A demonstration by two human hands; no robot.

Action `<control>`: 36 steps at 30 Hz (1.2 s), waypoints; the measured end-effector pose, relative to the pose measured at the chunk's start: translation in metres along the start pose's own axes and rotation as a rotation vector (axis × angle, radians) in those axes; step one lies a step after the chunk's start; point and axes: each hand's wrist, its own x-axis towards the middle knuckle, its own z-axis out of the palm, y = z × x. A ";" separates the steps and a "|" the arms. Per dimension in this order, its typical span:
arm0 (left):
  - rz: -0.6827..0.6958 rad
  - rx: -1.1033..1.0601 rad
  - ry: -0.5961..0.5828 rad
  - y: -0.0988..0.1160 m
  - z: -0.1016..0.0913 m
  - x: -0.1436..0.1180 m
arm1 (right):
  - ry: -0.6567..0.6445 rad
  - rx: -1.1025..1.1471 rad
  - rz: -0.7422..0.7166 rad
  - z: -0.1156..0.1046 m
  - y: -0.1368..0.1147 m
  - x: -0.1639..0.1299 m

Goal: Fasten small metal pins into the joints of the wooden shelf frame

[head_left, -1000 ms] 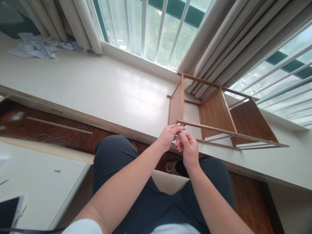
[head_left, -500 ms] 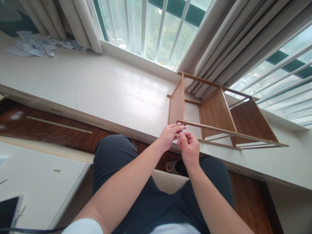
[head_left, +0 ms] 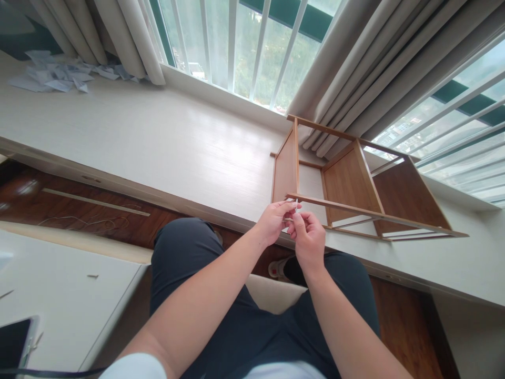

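Observation:
A small wooden shelf rack (head_left: 347, 189) lies on its side on the white window ledge, its near rail ending just above my fingers. At that rail end a thin, shiny metal hex key (head_left: 296, 205) stands upright, mostly covered by fingertips. My left hand (head_left: 275, 221) is closed, thumb and forefinger pinching around the key close under the rail. Lower down, my right hand (head_left: 309, 236) is also closed, with its thumb and fingers pinched on the key. The key's tip, and any screw there, cannot be made out.
Crumpled white papers (head_left: 59, 73) lie at the ledge's far left. Grey curtains (head_left: 347, 68) hang behind the rack, by the barred window. A white desk (head_left: 71, 295) with a dark-screened device (head_left: 16, 342) stands at lower left. A pale strip and cable lie on the floor.
My right hand has shifted very slightly to the right and its fingers have turned a little around the key. The left hand and the rack look unmoved.

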 end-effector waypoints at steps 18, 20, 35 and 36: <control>0.009 0.027 0.033 -0.001 0.000 0.001 | -0.041 0.207 0.084 -0.003 0.008 0.001; 0.003 0.034 0.019 0.000 -0.001 0.001 | -0.054 0.260 0.107 -0.002 0.008 0.001; -0.009 0.024 -0.031 -0.001 -0.003 0.001 | -0.200 0.610 0.345 0.002 -0.003 0.003; -0.013 0.024 -0.031 -0.001 -0.003 0.001 | -0.208 0.627 0.357 0.002 -0.003 0.004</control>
